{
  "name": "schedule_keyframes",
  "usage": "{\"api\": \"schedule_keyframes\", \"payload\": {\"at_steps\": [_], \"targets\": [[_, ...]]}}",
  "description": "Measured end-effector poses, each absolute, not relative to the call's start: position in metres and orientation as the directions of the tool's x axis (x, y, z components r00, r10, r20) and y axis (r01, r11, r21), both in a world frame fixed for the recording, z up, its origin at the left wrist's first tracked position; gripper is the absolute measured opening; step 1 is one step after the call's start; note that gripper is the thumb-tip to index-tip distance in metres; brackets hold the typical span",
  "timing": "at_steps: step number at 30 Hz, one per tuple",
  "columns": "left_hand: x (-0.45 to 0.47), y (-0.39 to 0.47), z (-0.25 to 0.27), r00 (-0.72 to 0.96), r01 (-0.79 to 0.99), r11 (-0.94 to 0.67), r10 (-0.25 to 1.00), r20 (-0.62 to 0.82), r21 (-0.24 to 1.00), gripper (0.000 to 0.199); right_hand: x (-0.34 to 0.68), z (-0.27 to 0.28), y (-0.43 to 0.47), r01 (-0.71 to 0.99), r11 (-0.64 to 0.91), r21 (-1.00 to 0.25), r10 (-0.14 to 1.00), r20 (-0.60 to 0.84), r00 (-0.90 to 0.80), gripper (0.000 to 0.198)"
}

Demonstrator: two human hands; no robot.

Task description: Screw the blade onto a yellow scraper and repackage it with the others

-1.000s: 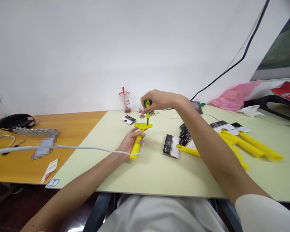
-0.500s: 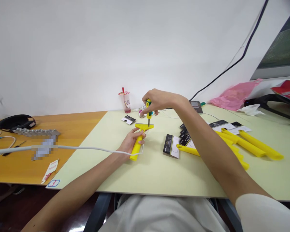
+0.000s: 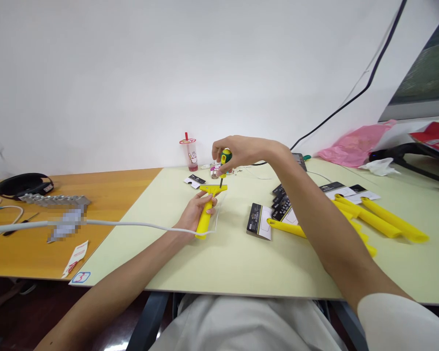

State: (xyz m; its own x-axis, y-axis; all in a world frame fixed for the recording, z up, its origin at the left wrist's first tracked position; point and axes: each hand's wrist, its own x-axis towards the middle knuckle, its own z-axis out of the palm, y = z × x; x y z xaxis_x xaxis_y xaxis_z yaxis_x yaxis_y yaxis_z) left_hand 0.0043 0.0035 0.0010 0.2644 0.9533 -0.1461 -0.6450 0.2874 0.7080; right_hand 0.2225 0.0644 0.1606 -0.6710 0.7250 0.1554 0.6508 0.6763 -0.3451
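Observation:
My left hand is closed around the handle of a yellow scraper, whose wide head points away from me. In my right hand is a green and yellow screwdriver, held from above with its shaft pointing down. The screwdriver's tip meets the right part of the scraper head; the screw under it is too small to make out. A white cable crosses in front of my left wrist and passes by the scraper's handle end.
On the right lie several yellow handles and black-and-white cards. Toward the wall stand a drink cup with a red straw and small parts. A pink bag is at the back right; metal pieces sit on the wooden table at left.
Both hands have shifted slightly left with the scraper and screwdriver. My right hand's fingers have changed position on the screwdriver handle, and the tip stays at the scraper head.

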Motion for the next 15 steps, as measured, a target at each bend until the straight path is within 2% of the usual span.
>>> {"api": "schedule_keyframes", "payload": {"at_steps": [4,10,15], "targets": [[0.0026,0.0062,-0.0012,0.254,-0.656,0.286,0.955,-0.153,0.698,0.034,0.2234,0.1634,0.0626,0.596,0.730,-0.335,0.671,0.185,-0.718,0.035],[0.0019,0.0081,-0.0041,0.251,-0.654,0.281,0.957,-0.149,0.703,0.033,0.2209,0.1672,0.0554,0.597,0.722,-0.350,0.676,0.172,-0.716,0.031],[0.0024,0.0082,-0.0054,0.259,-0.647,0.285,0.955,-0.148,0.708,0.036,0.2221,0.1664,0.0602,0.600,0.740,-0.305,0.667,0.217,-0.713,0.025]]}}
